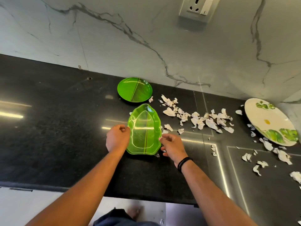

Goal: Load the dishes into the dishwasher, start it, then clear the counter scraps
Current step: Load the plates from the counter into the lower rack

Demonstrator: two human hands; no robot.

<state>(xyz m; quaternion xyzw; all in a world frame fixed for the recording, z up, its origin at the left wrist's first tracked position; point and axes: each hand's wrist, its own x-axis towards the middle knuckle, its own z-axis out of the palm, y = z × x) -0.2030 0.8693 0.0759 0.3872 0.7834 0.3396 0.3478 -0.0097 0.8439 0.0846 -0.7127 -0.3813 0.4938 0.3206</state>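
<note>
Three dishes unloaded: both hands, left hand point(117, 137) and right hand point(172, 146), pinch the leaf plate point(144, 129) between them, paper scraps point(203, 119) beyond the right hand uncleared.

Setting: a home kitchen. We base this on a polished black stone counter point(48, 128) with a speckled surface, run along a wall. We note a white marble-veined backsplash point(114, 46) rising directly behind it, carrying a wall socket with switch point(197, 7). We record tableware on the counter: a round green plate point(134, 89), a leaf-shaped green plate point(145, 129), and a white plate with a painted leaf pattern point(268, 121). We see pale floor point(146, 207) below the counter's front edge.
</note>
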